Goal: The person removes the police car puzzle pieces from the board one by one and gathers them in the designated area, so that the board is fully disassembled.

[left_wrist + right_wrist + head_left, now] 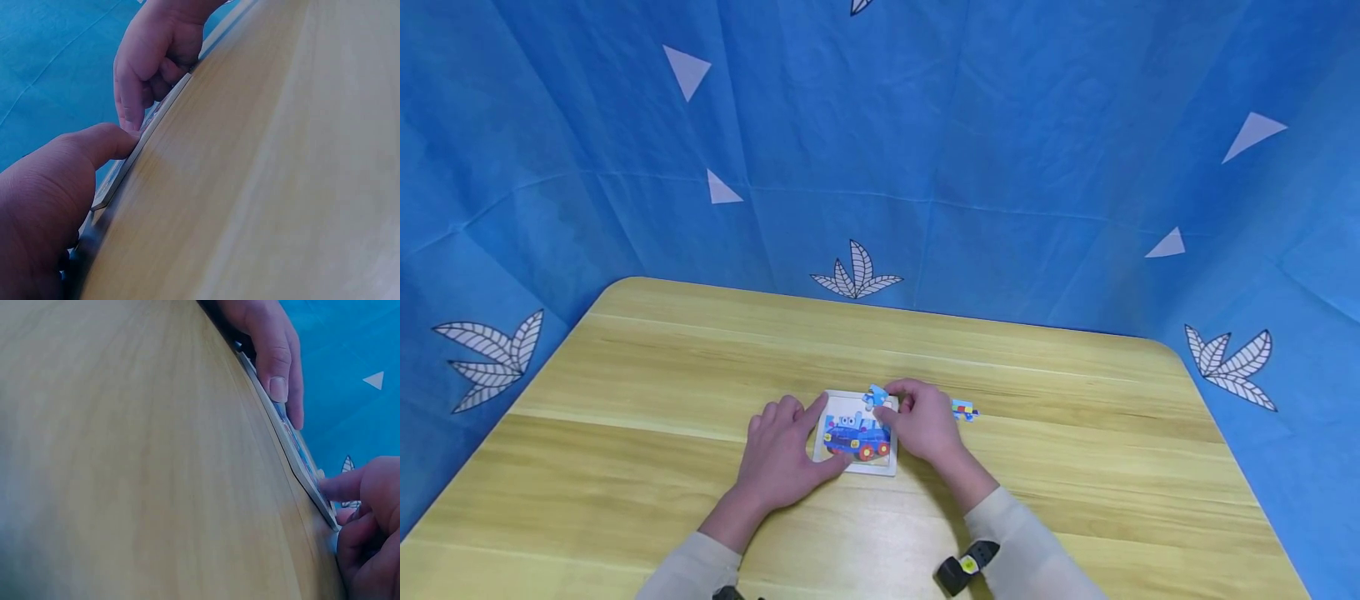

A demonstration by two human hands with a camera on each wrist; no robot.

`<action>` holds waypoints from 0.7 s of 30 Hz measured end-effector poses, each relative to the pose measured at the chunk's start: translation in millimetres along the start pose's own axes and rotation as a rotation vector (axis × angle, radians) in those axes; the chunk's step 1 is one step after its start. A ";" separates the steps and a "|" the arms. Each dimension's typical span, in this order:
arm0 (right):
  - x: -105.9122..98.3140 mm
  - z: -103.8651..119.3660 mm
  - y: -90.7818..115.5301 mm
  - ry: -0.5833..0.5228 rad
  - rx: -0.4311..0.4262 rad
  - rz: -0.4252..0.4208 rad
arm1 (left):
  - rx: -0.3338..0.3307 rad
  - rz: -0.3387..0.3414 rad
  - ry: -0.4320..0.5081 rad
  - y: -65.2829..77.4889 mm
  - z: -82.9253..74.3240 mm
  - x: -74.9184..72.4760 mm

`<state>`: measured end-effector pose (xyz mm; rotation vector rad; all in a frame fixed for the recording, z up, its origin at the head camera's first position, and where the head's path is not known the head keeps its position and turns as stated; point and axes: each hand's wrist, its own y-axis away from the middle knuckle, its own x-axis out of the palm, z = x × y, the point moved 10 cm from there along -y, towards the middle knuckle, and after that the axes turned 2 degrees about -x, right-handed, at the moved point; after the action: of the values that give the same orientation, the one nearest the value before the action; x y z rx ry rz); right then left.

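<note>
A small square jigsaw board [881, 469] with a white frame lies on the table, showing a blue vehicle with eyes and red-and-yellow wheels. White backing shows in its upper part. My left hand [782, 458] holds the board from the left, index finger at the far left corner and thumb over the near edge. Between thumb and index finger, my right hand [922, 419] pinches a light blue puzzle piece [875, 396] over the board's far right corner. In the right wrist view the left thumb [278, 389] lies on the board, seen nearly edge-on.
Just right of the right hand, colourful puzzle pieces [964, 409] lie on the wooden table [1075, 467], partly hidden by that hand. A blue curtain [1000, 167] with white leaf and triangle prints hangs behind the table. A black strap device [966, 567] is by the right sleeve.
</note>
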<state>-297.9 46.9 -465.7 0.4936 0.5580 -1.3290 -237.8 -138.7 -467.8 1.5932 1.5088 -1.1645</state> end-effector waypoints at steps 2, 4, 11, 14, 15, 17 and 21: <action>0.6 0.0 0.0 0.002 0.003 0.006 | 0.003 -0.004 0.002 0.1 -0.4 -0.5; 1.1 0.1 0.0 0.004 0.001 0.008 | 0.006 -0.010 0.005 0.3 -0.8 -1.1; -0.6 -1.6 0.6 -0.061 0.021 -0.005 | 0.002 -0.005 0.002 -0.1 -0.8 -1.5; -2.8 -2.2 2.6 -0.114 0.015 -0.018 | -0.005 0.002 -0.004 -0.5 -0.3 -1.1; -4.0 -2.4 3.6 -0.132 0.009 -0.024 | -0.007 0.004 -0.003 -0.6 -0.2 -0.9; -7.2 -4.3 6.5 -0.160 0.002 -0.037 | -0.008 0.007 -0.003 -0.5 0.1 -0.5; -16.6 -9.1 14.2 -0.201 -0.014 -0.065 | -0.012 0.008 -0.001 0.3 1.4 0.0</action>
<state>-287.2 67.7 -461.9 0.3283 0.4196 -1.4172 -237.7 -140.0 -468.3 1.5885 1.5049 -1.1500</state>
